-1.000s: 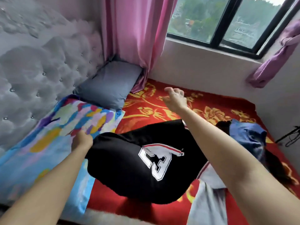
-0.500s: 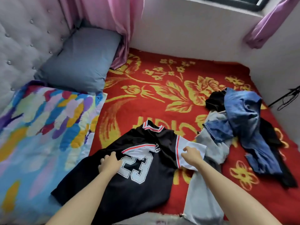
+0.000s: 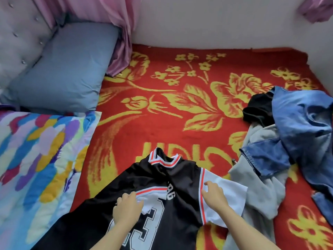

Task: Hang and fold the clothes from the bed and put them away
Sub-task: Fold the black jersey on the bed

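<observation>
Head view, itemised for you:

1. Black mesh basketball jersey (image 3: pixel 182 201), white sleeves, orange-striped trim: lies number side up at the near edge of the bed, on the red blanket with yellow flowers (image 3: pixel 180 123).
2. Your left hand (image 3: pixel 128 208): pinches white sleeve fabric lying on the jersey's chest.
3. Your right hand (image 3: pixel 214 195): bent fingers on the other white sleeve; you cannot tell whether it grips. The hands are apart.
4. Heap to your right: blue denim garment (image 3: pixel 302 127) over a grey fleece garment (image 3: pixel 261 186) and a black garment (image 3: pixel 255 109).
5. To your left: grey-blue pillow (image 3: pixel 68 73), multicoloured quilt (image 3: pixel 36 159).

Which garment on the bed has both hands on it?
The black jersey with the big white number; the left hand and right hand touch it. The grey garment and blue denim lie heaped to its right, untouched.
</observation>
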The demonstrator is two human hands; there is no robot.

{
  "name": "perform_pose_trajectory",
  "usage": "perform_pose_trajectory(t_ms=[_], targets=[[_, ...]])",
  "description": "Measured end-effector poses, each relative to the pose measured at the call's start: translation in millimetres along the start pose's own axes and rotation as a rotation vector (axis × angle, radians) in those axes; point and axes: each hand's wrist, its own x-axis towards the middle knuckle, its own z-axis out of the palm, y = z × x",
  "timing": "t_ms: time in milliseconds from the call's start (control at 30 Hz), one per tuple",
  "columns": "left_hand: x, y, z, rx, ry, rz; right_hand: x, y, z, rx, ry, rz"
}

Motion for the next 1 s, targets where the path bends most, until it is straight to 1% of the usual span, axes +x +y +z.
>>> perform_pose_trajectory(t_ms=[67,133,233,300,367,400,433,467,533,600,667,733,800,867,900,933,1000], targets=[[21.5,15.0,12.5,0.018,0.026,0.026,25.3,2.5,3.8,-0.015,0.030,-0.010],[48.9,29.2,29.2,-0.032,0.052,0.025,54.9,5.5,11.8,-0.011,0.093,-0.014],[91.3,47.1,47.8,-0.192,0.123,-0.063,97.1,10.2,24.4,0.028,0.218,-0.059],[110.9,57.1,53.7,-0.257,0.162,-0.097,115.3,13.5,36.6,-0.033,0.188,-0.089],[126.3,68.2,58.5,-0.279,0.160,-0.080,125.7,13.5,48.5,-0.110,0.168,-0.045],[130.7,71.1,61.3,-0.259,0.148,-0.076,128.5,11.6,55.9,-0.168,0.172,0.007],[133.3,73.0,62.6,-0.259,0.155,-0.078,130.2,9.1,60.8,-0.191,0.182,0.060],[135.4,74.0,63.1,-0.291,0.170,-0.085,130.8,5.1,64.0,-0.164,0.192,0.103],[136.7,72.7,60.0,-0.443,0.197,-0.101,127.2,-0.3,65.5,-0.048,0.216,0.144],[137.2,65.0,51.0,-0.673,0.242,-0.064,119.7,2.5,58.1,0.025,0.290,0.115],[137.9,49.9,20.5,-0.833,0.312,-0.036,108.7,6.0,32.4,0.162,0.444,0.117],[151.2,33.0,-25.4,-0.883,0.461,-0.011,106.0,3.5,-4.7,0.279,0.579,0.123],[178.0,22.0,-85.8,-0.873,0.572,0.055,116.0,-8.7,-47.0,0.311,0.663,0.106],[214.2,18.4,-142.6,-0.754,0.594,0.155,134.7,-28.4,-86.8,0.336,0.698,0.053],[231.0,18.1,-165.8,-0.683,0.590,0.193,144.4,-38.6,-102.1,0.309,0.698,0.037],[245.0,14.3,-181.4,-0.620,0.574,0.211,153.1,-49.1,-109.9,0.225,0.682,0.036],[258.1,5.2,-185.1,-0.577,0.494,0.154,156.4,-62.1,-106.4,0.009,0.660,0.035]])
